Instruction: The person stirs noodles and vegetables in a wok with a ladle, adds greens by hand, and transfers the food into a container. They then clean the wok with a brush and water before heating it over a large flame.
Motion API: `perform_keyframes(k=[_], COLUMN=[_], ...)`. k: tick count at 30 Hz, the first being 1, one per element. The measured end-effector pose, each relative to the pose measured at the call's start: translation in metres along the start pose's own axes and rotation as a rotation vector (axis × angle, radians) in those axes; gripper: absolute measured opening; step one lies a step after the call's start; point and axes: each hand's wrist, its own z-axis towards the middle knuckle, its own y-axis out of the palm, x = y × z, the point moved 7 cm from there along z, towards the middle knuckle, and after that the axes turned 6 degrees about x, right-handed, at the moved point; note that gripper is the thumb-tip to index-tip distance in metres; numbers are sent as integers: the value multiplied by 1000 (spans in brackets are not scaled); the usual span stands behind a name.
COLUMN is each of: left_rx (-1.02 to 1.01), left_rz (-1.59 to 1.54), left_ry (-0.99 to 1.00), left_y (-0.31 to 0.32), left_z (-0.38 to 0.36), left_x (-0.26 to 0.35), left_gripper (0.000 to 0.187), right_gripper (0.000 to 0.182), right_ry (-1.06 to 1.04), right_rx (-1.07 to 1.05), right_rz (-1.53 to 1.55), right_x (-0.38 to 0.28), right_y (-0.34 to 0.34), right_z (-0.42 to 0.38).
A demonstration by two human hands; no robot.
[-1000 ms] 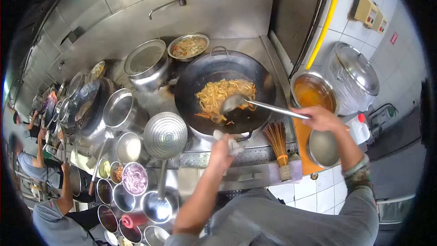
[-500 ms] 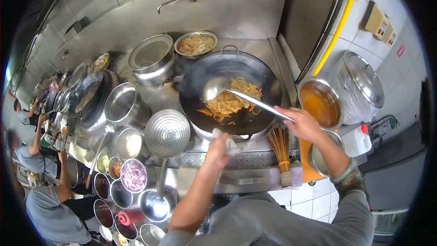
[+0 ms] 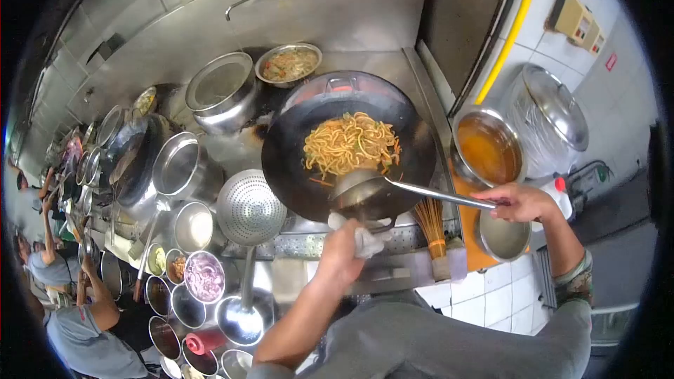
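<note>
A large dark wok point(image 3: 288, 175) is tipped toward me over the stove, its far edge raised above the burner. Brown noodles point(image 3: 344, 142) with bits of vegetable lie heaped in it. My left hand point(image 3: 340, 253) is closed on a white cloth point(image 3: 366, 241) at the wok's near handle. My right hand point(image 3: 523, 203) grips the end of a long metal ladle point(image 3: 442, 195). The ladle's bowl is inside the wok, at the near side of the noodles, and looks blurred.
Left of the wok are a perforated strainer point(image 3: 251, 207), metal pots and bowls of ingredients, including chopped onion point(image 3: 204, 277). A bundled brush point(image 3: 432, 231) and a pot of orange liquid point(image 3: 489, 149) stand right. Co-workers point(image 3: 91, 337) stand far left.
The wok has tilted up at its far side and come nearer me. The ladle's bowl has moved from over the noodles to their near side. My right hand has shifted right and down.
</note>
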Motion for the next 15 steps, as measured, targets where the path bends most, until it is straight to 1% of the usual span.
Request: perform_keyframes(k=[1,2,3,4,5,7,8,9,10,11,12,13,15], left_rx=[22,17,-47,-112,-125,-56,-53,-55,-66,-42,-3,-72,10], left_rz=[17,24,22,23,32,241,137,38,42,45,39,102,96], left_ry=[-6,-7,25,59,66,132,165,203,212,110,-7,31,18], left_y=[2,-2,-8,-13,-27,-74,-74,-65,-57,-55,-54,-23,-9], left_z=[-2,10,36,54,60,58,21,-14,-14,-17,-29,-39,-3], left_x=[0,-6,-13,-17,-26,-56,-63,-59,-45,-42,-42,-9,12], left_gripper=[20,20,22,24,24,21,19,16,16,16,16,16,24], right_gripper=[60,60,60,59,59,59,58,58,58,57,55,55,55], right_ry=[8,-209,-427,-326,-329,-279,-175,-182,-353,-506,-430,-430,-363], right_rx=[-2,150,306,347,365,623,536,558,522,448,333,330,228], right_rz=[6,-113,-237,-281,-281,-591,-597,-598,-444,-282,-173,-177,-275], right_x=[3,-5,-16,-16,-20,-26,-24,-21,-18,-18,-17,-20,-27], right_y=[9,9,11,14,22,23,19,7,1,7,5,1,0], right_z=[5,18,25,40,44,38,30,24,15,3,1,2,13])
